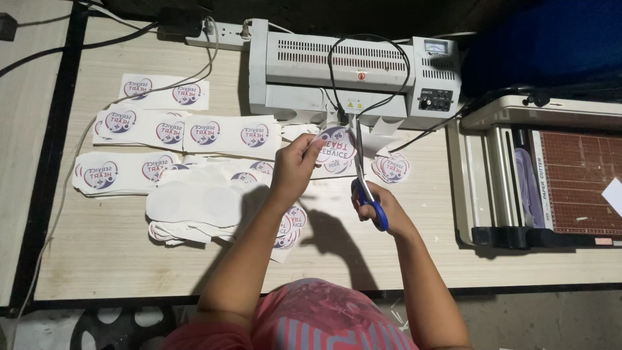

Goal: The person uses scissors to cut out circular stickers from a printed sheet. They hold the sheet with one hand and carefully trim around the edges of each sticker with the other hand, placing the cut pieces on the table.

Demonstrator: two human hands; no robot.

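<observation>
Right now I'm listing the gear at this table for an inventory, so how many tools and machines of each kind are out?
Scissors, blue-handled, in the right hand: 1
Laminating machine: 1
Paper trimmer: 1
Power strip: 1
Total: 4
The left hand holds a round printed sticker; the sticker sheets overlap too much to count.

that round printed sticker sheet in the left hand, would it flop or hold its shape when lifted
The round printed piece probably holds fairly flat: it stands up from the left hand pinching only one edge. It looks thin, so likely very light. Its surface may be slick, given the laminator behind.
</observation>
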